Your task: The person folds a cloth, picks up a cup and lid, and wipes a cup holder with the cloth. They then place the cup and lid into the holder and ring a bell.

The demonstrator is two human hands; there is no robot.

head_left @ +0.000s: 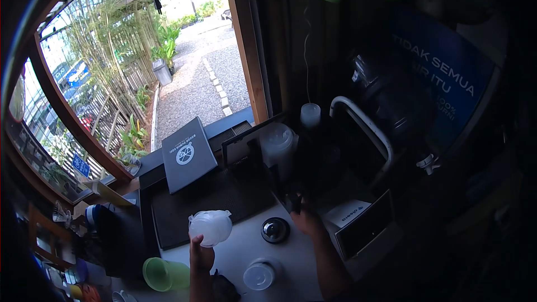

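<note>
My left hand [202, 255] is closed on a translucent white plastic bundle [211, 227], rounded, with crinkled ends; it looks like lids in a plastic wrap. To its left stands a light green plastic cup [165, 274], tilted toward me. A clear plastic container [259, 275] sits on the white counter between my forearms. Farther right, my right hand [302, 218] has its fingers bent around a dark edge or object, too dim to make out. Beside that hand rests a shiny round dome-topped thing [275, 230].
A black mat [218, 204] lies behind the bundle, with a dark menu board [189, 155] on it near the window. Stacked clear cups [278, 141] stand at the back. A white-framed tablet [364, 235] is at the right, below a curved pale metal bar [369, 126].
</note>
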